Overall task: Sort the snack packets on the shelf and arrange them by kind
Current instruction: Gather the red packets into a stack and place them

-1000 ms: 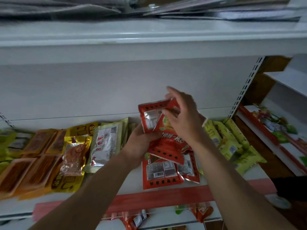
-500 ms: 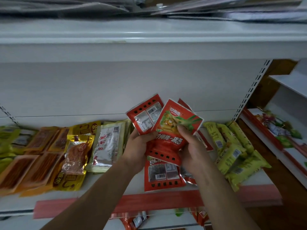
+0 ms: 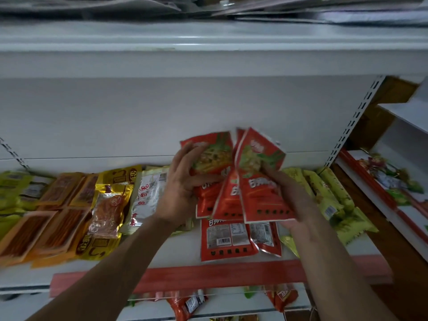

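Several red packets (image 3: 254,198) in left grip (image 3: 178,188), right grip (image 3: 291,195).

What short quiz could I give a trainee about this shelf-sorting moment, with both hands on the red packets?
1. True or false: the left hand holds nothing.
2. Which packets lie on the shelf just right of the right hand? A) orange packets B) yellow-green packets C) white packets
3. The flat red packets below the held red packets show which face up?

Key:
1. False: its fingers and thumb grip the fanned held red packets, as does the right hand.
2. B.
3. The back, with barcode and label panel.
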{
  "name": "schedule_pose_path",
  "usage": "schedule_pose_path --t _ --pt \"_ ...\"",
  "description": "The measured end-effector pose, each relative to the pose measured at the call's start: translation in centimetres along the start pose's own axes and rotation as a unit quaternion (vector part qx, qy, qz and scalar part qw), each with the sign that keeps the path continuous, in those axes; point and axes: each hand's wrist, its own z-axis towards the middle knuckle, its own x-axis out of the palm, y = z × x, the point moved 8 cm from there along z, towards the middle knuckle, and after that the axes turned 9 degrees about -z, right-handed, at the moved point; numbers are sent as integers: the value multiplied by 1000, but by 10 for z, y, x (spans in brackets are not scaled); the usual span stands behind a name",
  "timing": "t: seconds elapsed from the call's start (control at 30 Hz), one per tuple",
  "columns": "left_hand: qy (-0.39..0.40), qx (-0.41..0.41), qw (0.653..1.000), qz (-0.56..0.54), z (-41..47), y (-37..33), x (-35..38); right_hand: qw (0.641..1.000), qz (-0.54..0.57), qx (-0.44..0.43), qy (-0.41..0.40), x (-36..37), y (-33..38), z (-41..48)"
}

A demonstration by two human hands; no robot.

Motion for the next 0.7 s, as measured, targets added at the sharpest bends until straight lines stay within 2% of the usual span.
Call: schedule_pose_path --t 0.1,0.17,0.2,0.23,0.27,0.3,0.33,0.37,0.4,0.47,0.53,0.63,0.7 --pt "69 36 996 -40 6 -12 19 998 -33 44 10 11 -16 2" --pt "69 41 994 -69 4 -15 23 999 -20 48 5 8 -21 2" --pt "48 -1 993 -109 3 -9 22 999 -20 35 -17 3 -20 3" --pt "11 -87 981 -173 0 3 17 998 -37 10 -49 -5 -16 3" --pt "-38 -209 941 -263 -6 17 14 994 -69 -21 -87 -13 -10 2" --pt "-50 -316 882 -347 -14 25 20 985 -111 -56 -120 -18 -4 1" --pt "-29 -406 807 -427 -21 28 33 973 -157 -89 -145 -17 2 -2" --pt "23 -446 763 -468 -25 23 48 957 -209 -121 -163 -13 8 -4" --pt "65 -459 748 -475 -29 17 59 935 -264 -152 -182 -7 14 -7" --pt "106 -440 755 -474 -31 4 73 894 -330 -221 -208 8 28 -12" --pt "119 -425 751 -490 -31 -1 79 885 -331 -258 -200 16 33 -12" --pt "99 -425 748 -501 -30 3 79 900 -311 -239 -189 16 30 -11" --pt "58 -442 736 -510 -33 9 76 927 -283 -183 -163 13 20 -4"
